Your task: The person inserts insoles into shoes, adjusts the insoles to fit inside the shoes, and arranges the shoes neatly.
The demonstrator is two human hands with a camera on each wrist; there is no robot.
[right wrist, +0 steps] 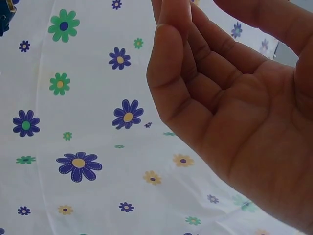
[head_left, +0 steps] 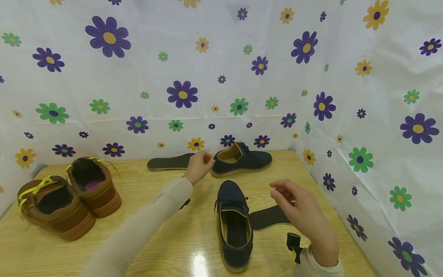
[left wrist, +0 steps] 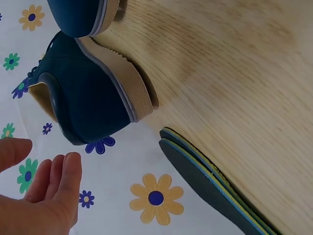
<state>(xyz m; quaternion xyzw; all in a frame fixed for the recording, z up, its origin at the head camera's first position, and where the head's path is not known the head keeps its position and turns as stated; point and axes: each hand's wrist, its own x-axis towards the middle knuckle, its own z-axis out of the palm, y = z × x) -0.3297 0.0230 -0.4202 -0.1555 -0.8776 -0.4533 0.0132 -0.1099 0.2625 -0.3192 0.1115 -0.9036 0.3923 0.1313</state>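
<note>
A navy lace-up shoe (head_left: 242, 159) stands sideways at the back of the table, its heel (left wrist: 93, 98) large in the left wrist view. Just left of that heel, my left hand (head_left: 199, 168) hovers with relaxed fingers and holds nothing. Behind it lies a dark insole (head_left: 167, 163), edged in yellow in the left wrist view. A second navy shoe (head_left: 236, 227) sits nearer, toe pointing away. My right hand (head_left: 306, 209) is raised to its right, fingers loosely bent and palm bare. Under that hand another dark insole (head_left: 270, 218) lies partly hidden.
Two brown shoes with yellow laces (head_left: 57, 209) stand together on the left of the wooden table (head_left: 166, 246). A white flowered sheet (head_left: 145, 69) hangs along the back and the right side.
</note>
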